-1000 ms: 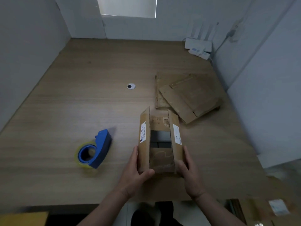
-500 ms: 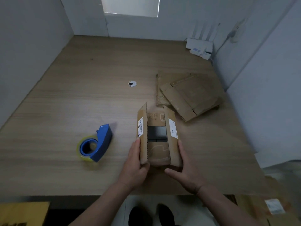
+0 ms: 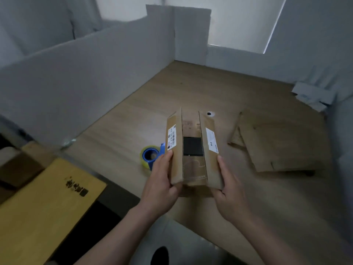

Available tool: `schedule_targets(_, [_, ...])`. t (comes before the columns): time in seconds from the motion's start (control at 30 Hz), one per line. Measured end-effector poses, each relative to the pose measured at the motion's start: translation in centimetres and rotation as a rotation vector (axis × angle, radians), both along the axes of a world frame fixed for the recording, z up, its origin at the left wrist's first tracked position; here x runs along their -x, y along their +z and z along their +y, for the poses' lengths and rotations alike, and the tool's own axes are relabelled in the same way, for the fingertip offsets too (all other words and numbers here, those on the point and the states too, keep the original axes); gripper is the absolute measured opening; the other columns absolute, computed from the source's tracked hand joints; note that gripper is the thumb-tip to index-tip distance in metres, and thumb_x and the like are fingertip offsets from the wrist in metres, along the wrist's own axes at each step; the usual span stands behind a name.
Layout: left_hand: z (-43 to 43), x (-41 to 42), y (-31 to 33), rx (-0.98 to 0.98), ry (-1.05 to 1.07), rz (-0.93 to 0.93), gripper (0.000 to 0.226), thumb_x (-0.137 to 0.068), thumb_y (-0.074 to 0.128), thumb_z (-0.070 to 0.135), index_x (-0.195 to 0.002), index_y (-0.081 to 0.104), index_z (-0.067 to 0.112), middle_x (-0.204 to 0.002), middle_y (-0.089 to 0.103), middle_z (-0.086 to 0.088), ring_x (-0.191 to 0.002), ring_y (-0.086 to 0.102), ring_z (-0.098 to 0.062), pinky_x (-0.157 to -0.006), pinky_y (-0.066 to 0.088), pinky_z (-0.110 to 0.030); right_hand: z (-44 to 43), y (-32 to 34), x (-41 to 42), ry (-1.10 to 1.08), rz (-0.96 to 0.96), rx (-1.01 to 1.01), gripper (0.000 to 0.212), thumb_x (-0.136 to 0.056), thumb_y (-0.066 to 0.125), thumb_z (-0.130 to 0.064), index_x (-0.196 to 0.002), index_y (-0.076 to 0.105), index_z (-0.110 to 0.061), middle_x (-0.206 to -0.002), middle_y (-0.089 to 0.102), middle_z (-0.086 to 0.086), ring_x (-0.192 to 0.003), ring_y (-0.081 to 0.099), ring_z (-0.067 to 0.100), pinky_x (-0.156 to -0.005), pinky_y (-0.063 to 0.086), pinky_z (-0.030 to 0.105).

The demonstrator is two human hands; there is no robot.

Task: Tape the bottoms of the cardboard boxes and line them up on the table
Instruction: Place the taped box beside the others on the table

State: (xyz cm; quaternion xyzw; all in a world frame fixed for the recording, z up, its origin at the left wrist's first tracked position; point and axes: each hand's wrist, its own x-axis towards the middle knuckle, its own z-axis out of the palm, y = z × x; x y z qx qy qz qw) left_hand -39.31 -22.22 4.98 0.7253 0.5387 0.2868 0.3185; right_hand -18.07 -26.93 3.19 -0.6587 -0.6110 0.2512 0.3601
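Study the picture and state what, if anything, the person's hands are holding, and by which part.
Both hands hold one cardboard box. The left hand grips its left side and the right hand its right side, both towards the near end.

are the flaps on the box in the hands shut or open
Open. The box has its two long flaps standing apart, and a dark gap shows between the short flaps. No tape crosses them.

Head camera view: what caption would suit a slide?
Left hand and right hand grip an untaped cardboard box, flaps ajar, at the table near a blue tape dispenser.
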Motion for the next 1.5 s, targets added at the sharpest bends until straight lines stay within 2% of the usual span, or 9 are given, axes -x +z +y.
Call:
schedule_targets(0.17, [-3.1,4.8,2.8,-0.076,0.241,0.039,0.082,-0.084,0.07,0.045,-0.15,0.022,0.038,-0.148,0.033,0.008,-0.124,0.044,-0.01,-0.096,0.053,-0.036,1.1,2.7,4.4,0.177,-0.008,-0.071,0.074,-0.095,0.064,-0.03,-0.156,0.022,-0.027,-0.153,0.03,-0.017,-0.139,0.031,0.002,-0.111,0.034,0.025])
schedule_targets(0.3, [-6.7,10.1,4.1,-0.107,0.438,0.072,0.082,-0.086,0.073,0.038,-0.151,0.023,0.037,-0.146,0.034,0.008,-0.123,0.043,-0.01,-0.095,0.052,-0.032,1.1,4.2,10.1,0.348,0.019,-0.052,0.074,-0.095,0.064,-0.025,-0.156,0.024,-0.024,-0.149,0.033,-0.014,-0.129,0.039,0.003,-0.094,0.038,0.002])
schedule_targets(0.4, [-10.1,14.2,4.2,-0.114,0.567,0.082,0.081,-0.087,0.071,0.036,-0.153,0.023,0.035,-0.147,0.033,0.01,-0.122,0.039,-0.004,-0.095,0.046,-0.022,0.6,4.5,14.8,0.485,0.016,-0.017,0.075,-0.096,0.063,-0.023,-0.157,0.02,-0.029,-0.156,0.031,-0.009,-0.133,0.042,0.013,-0.101,0.052,0.031])
schedule_targets(0.5, [-13.9,18.3,3.7,-0.115,0.692,0.077,0.08,-0.087,0.07,0.035,-0.152,0.024,0.034,-0.148,0.034,0.01,-0.125,0.036,-0.001,-0.096,0.039,-0.017,-0.5,4.5,19.7,0.588,-0.019,-0.008,0.079,-0.093,0.065,-0.018,-0.157,0.021,-0.032,-0.159,0.03,-0.006,-0.142,0.034,0.015,-0.111,0.043,0.046])
schedule_targets(0.7, [-21.6,26.7,1.8,-0.072,0.928,0.038,0.081,-0.086,0.071,0.038,-0.152,0.023,0.036,-0.148,0.032,0.016,-0.124,0.033,0.004,-0.102,0.04,-0.021,-4.3,4.0,30.7,0.855,-0.106,0.049,0.082,-0.094,0.063,-0.014,-0.157,0.014,-0.033,-0.159,0.025,-0.011,-0.143,0.029,0.011,-0.118,0.031,0.035])
schedule_targets(0.8, [-24.9,31.3,0.7,-0.044,1.014,0.011,0.081,-0.087,0.07,0.041,-0.152,0.022,0.038,-0.149,0.031,0.018,-0.125,0.031,0.007,-0.103,0.039,-0.021,-6.3,3.2,36.4,0.96,-0.155,0.08,0.085,-0.094,0.061,-0.016,-0.158,0.007,-0.036,-0.162,0.017,-0.012,-0.147,0.022,0.009,-0.12,0.032,0.041])
schedule_targets(1.07, [-32.7,43.4,-0.2,0.037,1.179,0.012,0.08,-0.085,0.066,0.038,-0.152,0.024,0.033,-0.149,0.034,0.015,-0.133,0.036,-0.005,-0.106,0.037,-0.023,-11.9,1.3,51.3,1.109,-0.2,0.132,0.085,-0.095,0.058,-0.015,-0.158,0.005,-0.032,-0.165,0.012,-0.01,-0.15,0.015,0.01,-0.119,0.015,0.027])
schedule_targets(1.23, [-37.7,48.4,-0.2,0.073,1.331,0.034,0.08,-0.086,0.066,0.035,-0.153,0.023,0.035,-0.149,0.033,0.016,-0.131,0.037,-0.003,-0.106,0.04,-0.025,-15.1,1.3,58.6,1.274,-0.217,0.172,0.086,-0.096,0.056,-0.022,-0.158,-0.001,-0.037,-0.165,0.008,-0.012,-0.147,0.019,0.009,-0.121,0.026,0.036])
schedule_targets(1.5, [-42.7,52.5,0.4,0.097,1.624,0.044,0.081,-0.087,0.071,0.027,-0.153,0.025,0.034,-0.151,0.034,0.013,-0.129,0.038,-0.003,-0.106,0.038,-0.023,-18.0,1.7,67.9,1.541,-0.252,0.161,0.09,-0.091,0.056,-0.02,-0.158,-0.002,-0.036,-0.166,0.005,-0.013,-0.149,0.017,0.011,-0.121,0.021,0.03])
